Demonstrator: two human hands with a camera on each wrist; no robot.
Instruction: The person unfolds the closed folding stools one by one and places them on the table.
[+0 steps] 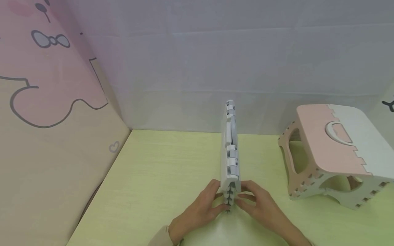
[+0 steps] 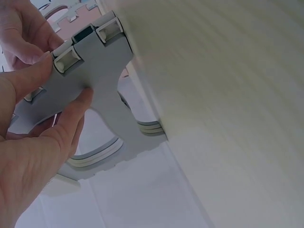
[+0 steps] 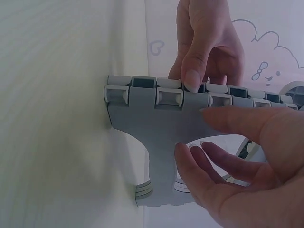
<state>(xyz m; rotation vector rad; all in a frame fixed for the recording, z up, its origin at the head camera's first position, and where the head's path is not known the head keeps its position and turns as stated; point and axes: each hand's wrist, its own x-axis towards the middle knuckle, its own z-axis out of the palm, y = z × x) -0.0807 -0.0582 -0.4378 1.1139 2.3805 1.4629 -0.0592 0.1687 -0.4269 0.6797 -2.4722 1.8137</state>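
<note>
A folded grey and white folding stool (image 1: 231, 160) stands on edge on the table, its row of hinge knuckles facing me. My left hand (image 1: 201, 205) holds its near end from the left. In the left wrist view the thumb (image 2: 38, 71) lies at the hinge edge and a fingertip touches the grey leg panel (image 2: 102, 71). From the other side my right hand (image 1: 261, 206) holds the same end, with thumb and bent fingers at the panel (image 3: 161, 128). Some fingers reach the leg cut-out; their tips are partly hidden.
To the right stands an unfolded pink and white folding stool (image 1: 338, 143) with a handle in its top. A pale wall sheet (image 1: 197, 68) rises behind the yellow-green table (image 1: 154, 164). On the left hangs a sheet with a pink cartoon print (image 1: 55, 89).
</note>
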